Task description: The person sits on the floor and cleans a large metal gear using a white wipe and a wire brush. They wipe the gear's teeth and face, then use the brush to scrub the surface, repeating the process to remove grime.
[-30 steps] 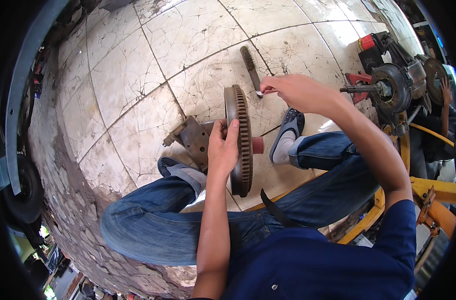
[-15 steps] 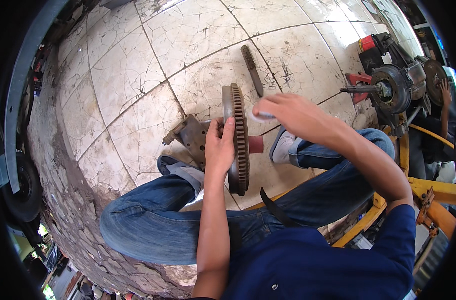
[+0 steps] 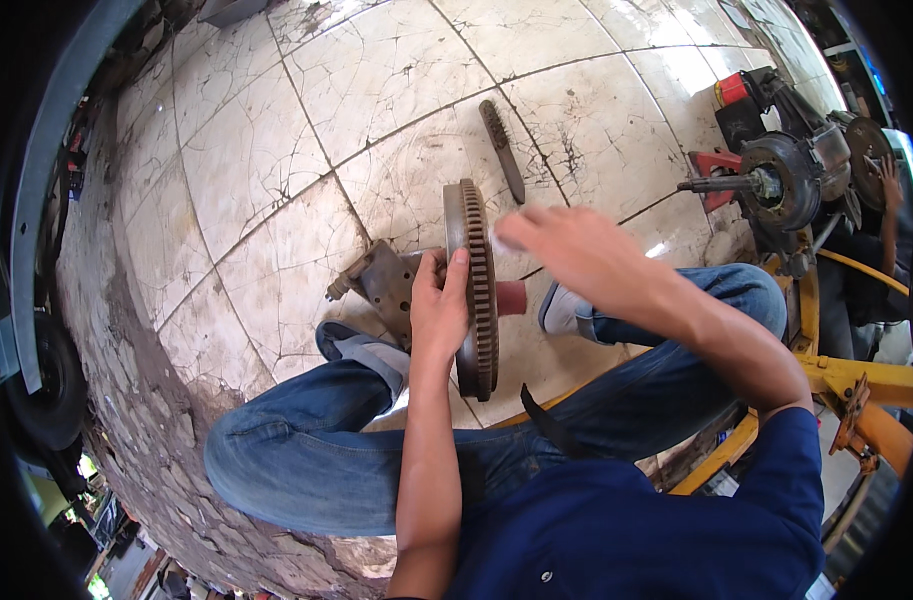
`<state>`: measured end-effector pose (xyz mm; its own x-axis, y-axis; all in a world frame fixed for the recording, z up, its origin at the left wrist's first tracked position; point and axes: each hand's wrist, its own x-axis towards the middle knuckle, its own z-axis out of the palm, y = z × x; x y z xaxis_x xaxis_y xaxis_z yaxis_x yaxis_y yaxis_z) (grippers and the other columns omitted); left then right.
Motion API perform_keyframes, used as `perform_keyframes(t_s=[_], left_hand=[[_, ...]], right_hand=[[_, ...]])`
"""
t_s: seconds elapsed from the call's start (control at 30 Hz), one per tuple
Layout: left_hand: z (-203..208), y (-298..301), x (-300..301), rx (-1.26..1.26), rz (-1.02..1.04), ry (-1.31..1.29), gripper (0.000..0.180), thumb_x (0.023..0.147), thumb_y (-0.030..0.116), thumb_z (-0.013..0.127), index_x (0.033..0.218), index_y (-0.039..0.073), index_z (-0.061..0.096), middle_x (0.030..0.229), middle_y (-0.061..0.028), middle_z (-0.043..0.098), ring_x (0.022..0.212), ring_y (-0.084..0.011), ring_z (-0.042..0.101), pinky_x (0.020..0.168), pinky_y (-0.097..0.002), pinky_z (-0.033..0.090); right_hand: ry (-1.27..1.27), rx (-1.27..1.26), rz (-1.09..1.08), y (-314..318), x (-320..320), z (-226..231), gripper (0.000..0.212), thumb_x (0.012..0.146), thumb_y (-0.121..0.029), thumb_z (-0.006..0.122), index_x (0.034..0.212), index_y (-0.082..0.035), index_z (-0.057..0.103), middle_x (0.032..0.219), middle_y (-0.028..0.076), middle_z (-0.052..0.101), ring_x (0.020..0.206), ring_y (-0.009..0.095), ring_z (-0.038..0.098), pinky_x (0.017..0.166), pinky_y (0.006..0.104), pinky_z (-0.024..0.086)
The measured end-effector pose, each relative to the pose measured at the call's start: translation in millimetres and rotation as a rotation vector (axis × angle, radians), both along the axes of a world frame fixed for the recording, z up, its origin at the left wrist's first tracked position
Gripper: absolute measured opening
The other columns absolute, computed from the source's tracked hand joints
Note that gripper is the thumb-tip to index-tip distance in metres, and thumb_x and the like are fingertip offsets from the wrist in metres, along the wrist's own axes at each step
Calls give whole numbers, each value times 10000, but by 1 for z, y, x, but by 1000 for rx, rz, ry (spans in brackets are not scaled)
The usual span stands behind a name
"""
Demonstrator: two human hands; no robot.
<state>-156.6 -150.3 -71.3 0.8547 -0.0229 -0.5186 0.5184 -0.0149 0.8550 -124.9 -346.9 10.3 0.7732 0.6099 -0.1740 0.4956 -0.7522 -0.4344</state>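
Note:
A flywheel (image 3: 479, 330) with a toothed ring stands on its edge between my legs. My left hand (image 3: 440, 310) grips its near-left rim, thumb on the outer edge and fingers curled behind. To the right of the flywheel, my right hand (image 3: 566, 245) hovers close to its toothed face, fingers pinched and smeared by motion. A small pale piece shows faintly at those fingertips; its kind is too blurred to tell. Beyond the flywheel, a wire brush (image 3: 502, 150) lies on the tiles. A reddish cylinder (image 3: 512, 298) sticks out at the flywheel's right side.
A brown metal bracket-like part (image 3: 384, 290) lies left of the flywheel, by my left foot. At right stands an axle hub assembly (image 3: 776, 180) on a red stand (image 3: 714, 185), near a yellow frame (image 3: 866, 380). Another person's hand (image 3: 890, 185) touches a disc there.
My right hand has moved slightly left and down, closer to the flywheel's face. My left hand keeps its hold. The whole view has shifted a little.

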Motion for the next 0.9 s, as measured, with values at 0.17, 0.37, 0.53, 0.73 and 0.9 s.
perform_keyframes(t_s=[0.17, 0.37, 0.53, 0.73, 0.9], left_hand=[[0, 2, -1, 8, -6, -6, 391, 1021, 360, 564, 1054, -30, 574, 806, -56, 610, 718, -100, 528, 649, -266, 444], [-5, -1, -1, 15, -14, -44, 377, 1022, 342, 560, 1098, -26, 581, 860, -89, 623, 759, -123, 551, 688, -283, 461], [-2, -2, -1, 46, -1, -91, 373, 1023, 344, 557, 1106, -18, 590, 822, -66, 623, 724, -104, 545, 652, -264, 455], [-3, -3, 1, -3, 8, -70, 383, 1020, 353, 564, 1082, -25, 585, 812, -48, 611, 712, -94, 527, 637, -252, 442], [-6, 1, -1, 39, -8, -101, 334, 1024, 312, 556, 1062, -18, 590, 821, -74, 628, 724, -115, 560, 661, -279, 461]], right_hand=[[347, 138, 175, 1, -11, 20, 319, 886, -95, 544, 1201, -64, 511, 995, 145, 662, 801, 374, 681, 680, 483, 523], [49, 10, -3, -13, -2, 3, 216, 912, -90, 510, 1124, -83, 546, 952, 148, 669, 923, 361, 675, 773, 448, 529], [15, -35, -71, -13, 4, -9, 293, 886, -51, 503, 1168, -115, 547, 1021, 127, 668, 985, 346, 664, 821, 446, 519], [-20, -35, 26, -17, 8, -13, 307, 868, -62, 538, 1144, -129, 653, 1150, 70, 686, 1203, 262, 590, 1060, 447, 399], [-152, -33, 127, -22, 16, -15, 374, 820, -75, 601, 1156, -212, 694, 1221, -24, 674, 1312, 199, 510, 1185, 512, 245]])
